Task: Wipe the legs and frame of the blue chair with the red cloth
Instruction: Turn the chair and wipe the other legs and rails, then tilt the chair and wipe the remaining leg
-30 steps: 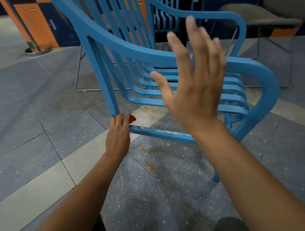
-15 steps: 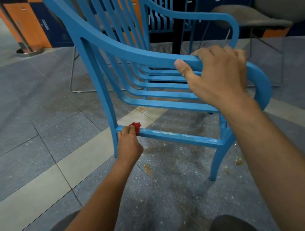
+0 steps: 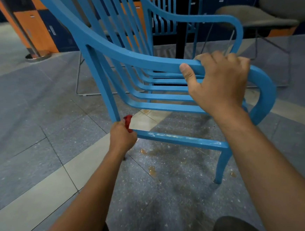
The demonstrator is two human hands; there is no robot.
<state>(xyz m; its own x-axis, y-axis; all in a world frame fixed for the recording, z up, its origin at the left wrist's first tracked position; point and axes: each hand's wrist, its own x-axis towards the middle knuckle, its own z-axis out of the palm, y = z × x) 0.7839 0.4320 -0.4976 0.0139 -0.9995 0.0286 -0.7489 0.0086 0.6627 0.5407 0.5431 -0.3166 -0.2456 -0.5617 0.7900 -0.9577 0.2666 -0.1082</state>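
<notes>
Head view. The right hand (image 3: 218, 80) steadies the blue chair (image 3: 73, 24), its fingers curled over the near armrest (image 3: 143, 60). The left hand (image 3: 122, 138) clutches the red cloth (image 3: 127, 121), fingers closed round it, at the joint where the rear leg (image 3: 111, 101) meets the lower side rail (image 3: 182, 138). The step in hand appears to be wiping this joint. The next move probably calls for a sweep along the scuffed rail toward the front leg (image 3: 221, 166). One second earlier the right hand was spread open in the air, and the cloth lay at the same joint.
</notes>
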